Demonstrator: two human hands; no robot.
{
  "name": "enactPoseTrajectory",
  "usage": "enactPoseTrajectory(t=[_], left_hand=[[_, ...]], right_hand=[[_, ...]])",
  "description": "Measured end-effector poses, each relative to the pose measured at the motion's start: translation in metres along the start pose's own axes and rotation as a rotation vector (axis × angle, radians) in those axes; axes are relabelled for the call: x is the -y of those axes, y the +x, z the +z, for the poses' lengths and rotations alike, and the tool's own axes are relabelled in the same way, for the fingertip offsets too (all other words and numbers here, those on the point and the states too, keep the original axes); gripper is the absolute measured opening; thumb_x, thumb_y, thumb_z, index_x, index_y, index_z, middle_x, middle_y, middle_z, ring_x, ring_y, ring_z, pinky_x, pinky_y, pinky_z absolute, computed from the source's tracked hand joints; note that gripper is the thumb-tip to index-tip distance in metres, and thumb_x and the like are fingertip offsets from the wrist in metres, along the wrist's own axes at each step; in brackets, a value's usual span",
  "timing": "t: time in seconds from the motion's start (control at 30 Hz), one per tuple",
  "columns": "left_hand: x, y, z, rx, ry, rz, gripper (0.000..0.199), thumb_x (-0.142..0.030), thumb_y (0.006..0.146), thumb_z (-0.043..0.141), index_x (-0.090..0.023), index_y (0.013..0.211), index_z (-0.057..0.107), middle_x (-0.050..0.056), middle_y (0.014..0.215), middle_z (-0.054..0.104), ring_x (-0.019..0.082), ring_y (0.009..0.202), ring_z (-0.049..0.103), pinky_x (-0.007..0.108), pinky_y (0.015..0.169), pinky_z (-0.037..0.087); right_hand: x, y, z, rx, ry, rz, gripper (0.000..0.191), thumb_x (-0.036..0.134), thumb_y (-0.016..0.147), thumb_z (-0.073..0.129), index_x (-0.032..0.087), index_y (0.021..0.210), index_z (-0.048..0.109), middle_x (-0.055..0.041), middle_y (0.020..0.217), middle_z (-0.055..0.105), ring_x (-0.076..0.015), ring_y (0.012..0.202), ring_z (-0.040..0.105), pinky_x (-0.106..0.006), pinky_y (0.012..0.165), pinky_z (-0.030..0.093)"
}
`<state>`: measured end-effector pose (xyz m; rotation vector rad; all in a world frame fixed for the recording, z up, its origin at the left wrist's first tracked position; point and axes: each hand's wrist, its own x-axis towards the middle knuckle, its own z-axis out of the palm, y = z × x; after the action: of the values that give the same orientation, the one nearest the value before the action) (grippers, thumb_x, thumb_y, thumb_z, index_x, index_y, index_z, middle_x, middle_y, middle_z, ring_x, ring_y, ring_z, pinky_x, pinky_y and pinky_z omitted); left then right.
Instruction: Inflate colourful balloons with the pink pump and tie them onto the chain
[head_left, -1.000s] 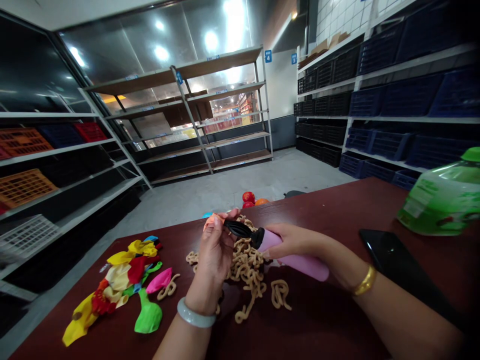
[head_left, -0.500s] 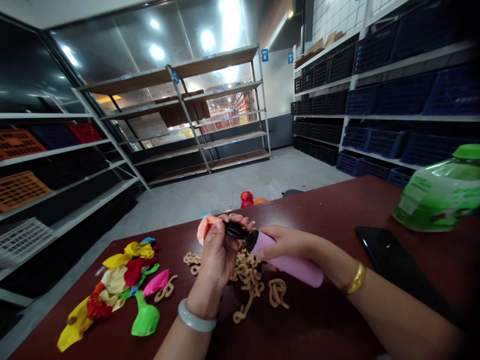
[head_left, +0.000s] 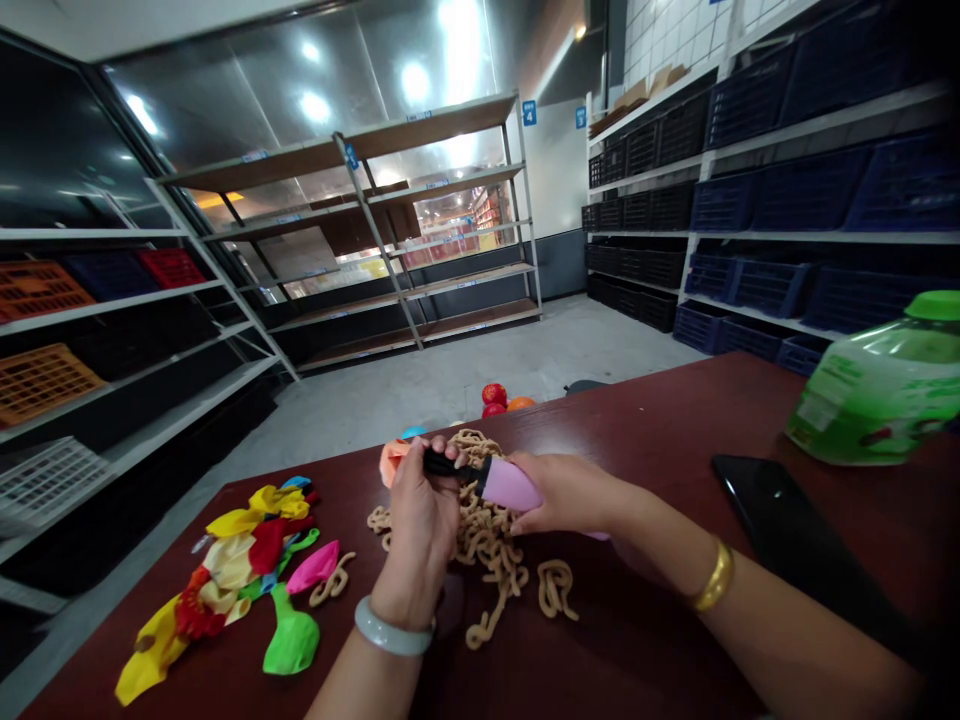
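Note:
A balloon pump with a pink barrel (head_left: 510, 484) and black end is held between both hands above the table. An orange balloon (head_left: 391, 460) sits at the tip of the black end. My left hand (head_left: 421, 515) is closed around that end and the balloon's neck, so the joint between them is hidden. Wrapped round the pink barrel, my right hand (head_left: 570, 492) covers most of it. Beneath the pump lies a pile of tan twisted strings (head_left: 487, 545), probably long uninflated balloons.
Left on the dark red table (head_left: 637, 420) lie several flat balloons (head_left: 232, 560), among them a green balloon (head_left: 291, 635) and a pink balloon (head_left: 313, 567). At right are a black phone (head_left: 772, 490) and a green-capped bottle (head_left: 877, 390). Red and orange balls (head_left: 495, 397) show beyond the far edge.
The black end and orange balloon have shifted left with my left hand. My right hand is further up the barrel's front, and less of the pink barrel shows behind it.

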<state>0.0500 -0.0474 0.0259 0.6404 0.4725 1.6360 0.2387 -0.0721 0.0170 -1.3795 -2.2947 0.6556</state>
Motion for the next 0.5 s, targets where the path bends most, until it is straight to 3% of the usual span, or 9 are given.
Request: enactPoseTrajectory(t=[0.13,0.27,0.37,0.5], left_hand=[[-0.028,0.021,-0.017,-0.079,-0.049,0.071,0.014,-0.016,0.081,0.062,-0.018,0.076,0.049,-0.003,0.065,0.052,0.01,0.059,0.052,0.023,0.057,0.043],[-0.05,0.035,-0.034,-0.096,-0.05,0.164,0.009,-0.015,0.081,0.06,-0.017,0.088,0.054,-0.005,0.062,0.05,0.009,0.056,0.051,0.022,0.056,0.041],[-0.052,0.039,-0.04,-0.097,-0.066,0.196,0.008,-0.015,0.081,0.059,-0.017,0.081,0.052,-0.004,0.063,0.05,0.009,0.058,0.052,0.022,0.057,0.042],[-0.038,0.035,-0.036,-0.106,-0.066,0.182,0.012,-0.017,0.081,0.059,-0.017,0.075,0.049,-0.002,0.067,0.054,0.01,0.062,0.055,0.023,0.061,0.045]], right_hand=[[-0.001,-0.001,0.0,-0.058,-0.184,-0.002,0.048,0.05,0.071,0.069,0.023,0.11,0.058,-0.008,0.101,0.07,-0.0281,0.087,0.065,-0.031,0.065,0.039],[-0.01,-0.002,-0.003,-0.096,-0.313,0.047,0.039,0.041,0.071,0.067,0.023,0.104,0.058,-0.0074,0.097,0.07,-0.0266,0.082,0.065,-0.03,0.06,0.035],[-0.016,-0.002,-0.005,-0.14,-0.384,0.085,0.037,0.038,0.07,0.066,0.023,0.102,0.058,-0.0077,0.093,0.07,-0.0265,0.078,0.065,-0.031,0.059,0.034],[-0.016,-0.002,-0.007,-0.137,-0.428,0.123,0.038,0.043,0.069,0.067,0.022,0.1,0.058,-0.0087,0.089,0.07,-0.0273,0.076,0.066,-0.031,0.058,0.034]])
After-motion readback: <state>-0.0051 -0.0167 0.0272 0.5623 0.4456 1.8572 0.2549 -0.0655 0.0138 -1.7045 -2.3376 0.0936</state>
